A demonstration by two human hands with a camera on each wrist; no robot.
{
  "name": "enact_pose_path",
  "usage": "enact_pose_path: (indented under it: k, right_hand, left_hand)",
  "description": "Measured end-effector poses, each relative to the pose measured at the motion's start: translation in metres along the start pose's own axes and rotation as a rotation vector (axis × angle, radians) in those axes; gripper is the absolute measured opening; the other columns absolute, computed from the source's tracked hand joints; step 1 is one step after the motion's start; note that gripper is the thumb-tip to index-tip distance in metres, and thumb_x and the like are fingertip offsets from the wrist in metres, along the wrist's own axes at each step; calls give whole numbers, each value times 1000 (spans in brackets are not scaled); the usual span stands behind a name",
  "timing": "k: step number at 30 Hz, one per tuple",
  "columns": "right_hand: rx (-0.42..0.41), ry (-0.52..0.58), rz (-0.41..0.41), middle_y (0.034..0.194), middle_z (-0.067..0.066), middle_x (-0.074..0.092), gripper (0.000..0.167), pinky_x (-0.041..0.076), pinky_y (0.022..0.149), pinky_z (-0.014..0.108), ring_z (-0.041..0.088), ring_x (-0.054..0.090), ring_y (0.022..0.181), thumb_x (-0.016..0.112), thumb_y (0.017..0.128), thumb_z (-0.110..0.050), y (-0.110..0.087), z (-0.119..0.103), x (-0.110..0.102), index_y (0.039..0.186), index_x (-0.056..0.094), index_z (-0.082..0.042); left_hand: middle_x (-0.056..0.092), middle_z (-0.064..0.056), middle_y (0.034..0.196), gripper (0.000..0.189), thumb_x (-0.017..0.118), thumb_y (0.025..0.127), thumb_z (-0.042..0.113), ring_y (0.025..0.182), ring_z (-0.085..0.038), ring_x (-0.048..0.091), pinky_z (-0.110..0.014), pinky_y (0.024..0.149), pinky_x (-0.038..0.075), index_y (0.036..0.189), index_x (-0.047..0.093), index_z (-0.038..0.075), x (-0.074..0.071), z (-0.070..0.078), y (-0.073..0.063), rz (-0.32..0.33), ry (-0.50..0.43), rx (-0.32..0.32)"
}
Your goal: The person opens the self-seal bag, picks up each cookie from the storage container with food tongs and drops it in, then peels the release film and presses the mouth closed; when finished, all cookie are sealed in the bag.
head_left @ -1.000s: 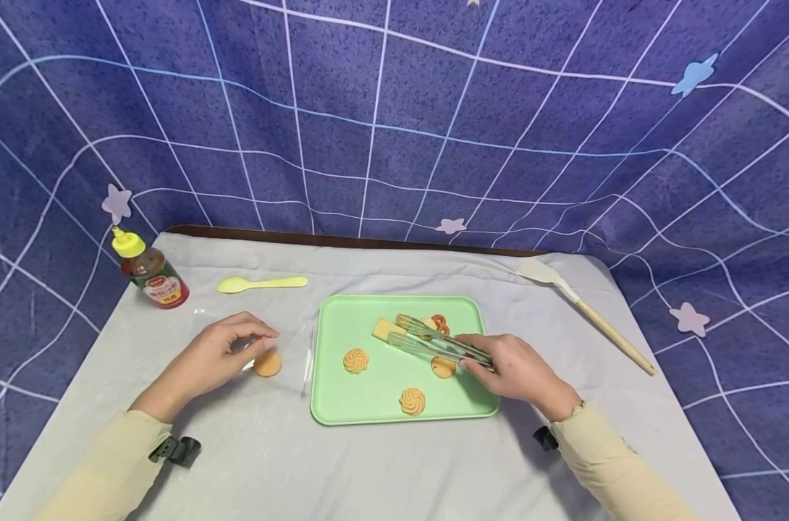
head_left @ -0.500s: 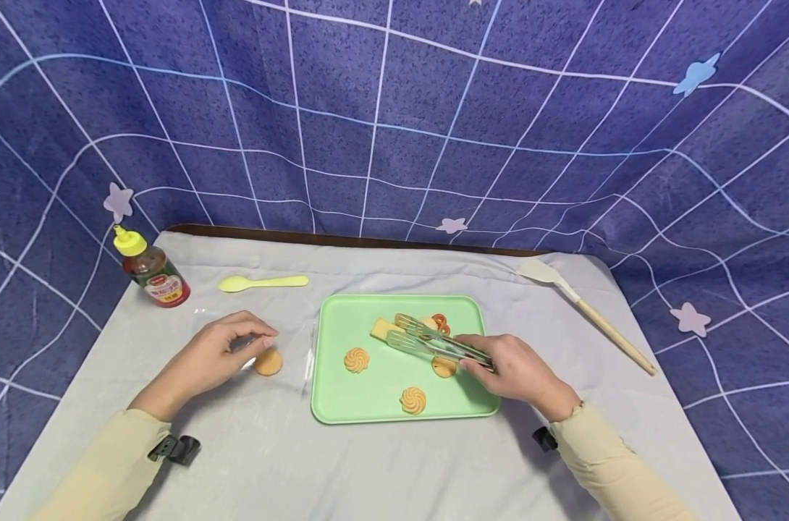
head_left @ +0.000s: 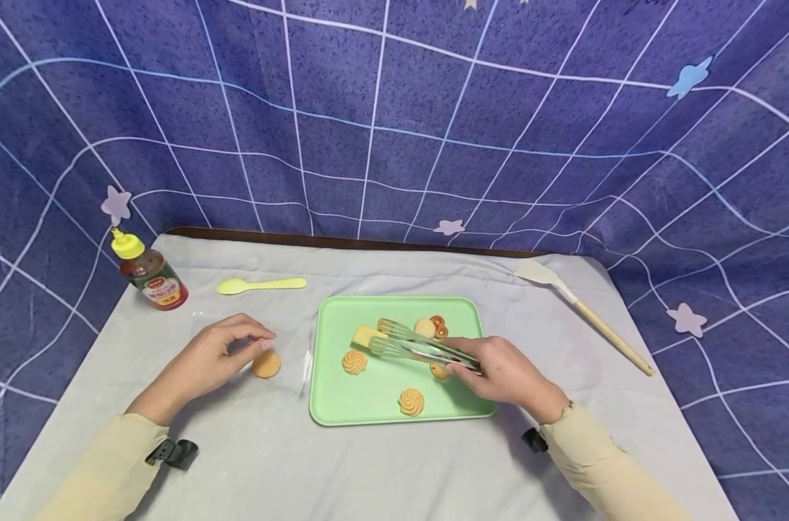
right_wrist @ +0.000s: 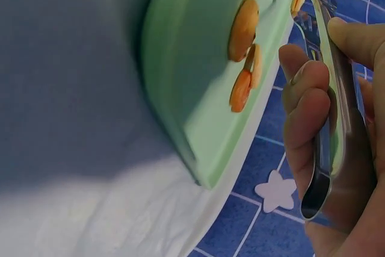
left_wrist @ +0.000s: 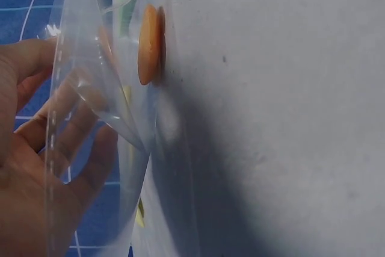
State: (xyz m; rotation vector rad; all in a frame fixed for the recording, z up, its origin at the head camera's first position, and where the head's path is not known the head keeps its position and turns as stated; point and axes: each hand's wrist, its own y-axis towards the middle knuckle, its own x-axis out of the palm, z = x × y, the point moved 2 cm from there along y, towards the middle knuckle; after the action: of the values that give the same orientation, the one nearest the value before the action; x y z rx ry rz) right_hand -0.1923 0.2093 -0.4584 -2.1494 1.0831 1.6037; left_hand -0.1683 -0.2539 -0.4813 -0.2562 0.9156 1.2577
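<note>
My left hand (head_left: pixel 221 354) pinches the edge of a clear plastic bag (left_wrist: pixel 90 94), lifting its upper sheet. Inside the bag a round flat biscuit (head_left: pixel 266 364) lies just by the fingertips. My right hand (head_left: pixel 501 369) grips metal tongs (head_left: pixel 427 351) over the green tray (head_left: pixel 381 415). Between the tongs' slotted tips is a pale yellow square biscuit (head_left: pixel 366 336); the right wrist view shows only its edge. Two swirl biscuits lie on the tray, one left (head_left: pixel 354 362) and one near the front (head_left: pixel 411 401).
At the tray's back right sit a round pale biscuit (head_left: pixel 424 328) and a small pretzel (head_left: pixel 439 327). Another biscuit (head_left: pixel 439 371) lies partly under the tongs. A yellow spoon (head_left: pixel 261 285), a sauce bottle (head_left: pixel 153 275) and a wooden-handled spatula (head_left: pixel 590 315) surround the work area.
My right hand has moved left with the tongs, and the square biscuit has shifted left along with them. More of the round pale biscuit shows. My left hand stays in place.
</note>
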Motion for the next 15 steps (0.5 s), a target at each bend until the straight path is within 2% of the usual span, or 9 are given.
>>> enact_pose_path:
  k: [3, 7, 11, 15]
  right_hand:
    - [-14, 5, -15, 89, -4, 72, 41, 54, 66, 33, 5, 60, 68, 73, 96, -33, 5, -6, 3, 131, 69, -13]
    - [-57, 12, -45, 107, 0, 74, 40, 57, 78, 37, 7, 66, 82, 69, 98, -35, 17, -16, 9, 132, 67, -13]
    - [-105, 14, -80, 109, -1, 74, 39, 56, 77, 34, 1, 60, 73, 65, 101, -35, 32, -28, 14, 133, 67, -12]
    - [-151, 20, -113, 111, -2, 73, 38, 55, 75, 30, -1, 61, 76, 63, 102, -34, 46, -37, 21, 133, 66, -12]
  left_hand:
    - [66, 13, 105, 10, 74, 95, 12, 97, -9, 62, -21, 85, 48, 104, 77, 14, 1, -1, 0, 6, -5, 4]
    - [66, 12, 106, 10, 74, 95, 12, 97, -10, 62, -20, 86, 47, 105, 77, 13, 0, -1, 0, 3, -9, -3]
    - [66, 11, 107, 10, 74, 95, 12, 98, -10, 62, -22, 86, 48, 105, 77, 13, -1, -1, 0, -3, -5, -10]
    - [66, 11, 107, 10, 74, 95, 12, 98, -11, 62, -20, 87, 47, 105, 77, 13, -1, 0, 0, -4, -2, -10]
